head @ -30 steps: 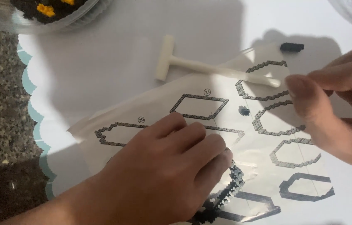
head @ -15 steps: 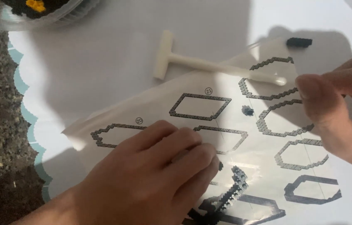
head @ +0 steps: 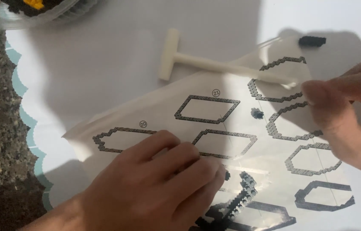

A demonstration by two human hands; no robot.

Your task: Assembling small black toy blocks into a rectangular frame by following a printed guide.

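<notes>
While left hand [head: 146, 192] lies flat | black strip [head: 236, 201] runs diagonally (up-right) | right fingers [head: 321, 100] pinched, contents untellable

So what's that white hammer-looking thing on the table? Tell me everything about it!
The white tool looks like a tiny mallet, made of what seems to be cream-coloured plastic. It has a short flat crossbar at one end and a long thin handle that narrows toward the other end. It lies flat on the white mat, crossbar to the left. The handle's far end rests on the top edge of the instruction sheet, close to the right hand. No hand touches it.
</notes>
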